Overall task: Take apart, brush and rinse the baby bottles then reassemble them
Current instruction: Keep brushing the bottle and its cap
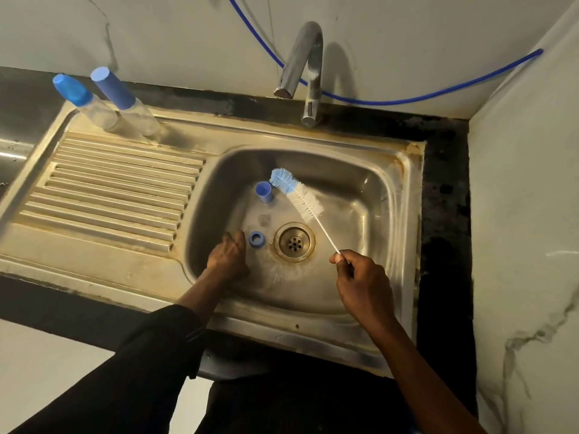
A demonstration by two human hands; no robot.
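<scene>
My right hand (360,283) pinches the thin white handle of a bottle brush (297,195), whose blue-and-white bristle head hangs over the sink basin (360,189). My left hand (227,256) is down in the basin, left of the drain, its fingers curled round a faint clear bottle body (282,272) lying on the basin floor. A blue cap (263,191), a blue screw ring (256,238) and a clear teat (264,219) lie loose in the basin. Two assembled bottles with blue caps (94,101) (128,101) stand at the back of the drainboard.
The chrome tap (308,67) arches over the back of the basin, with no water seen running. The drain (294,241) sits in the middle of the basin. A ribbed drainboard (119,189) lies to the left. A blue hose (407,100) runs along the wall. A wall stands close on the right.
</scene>
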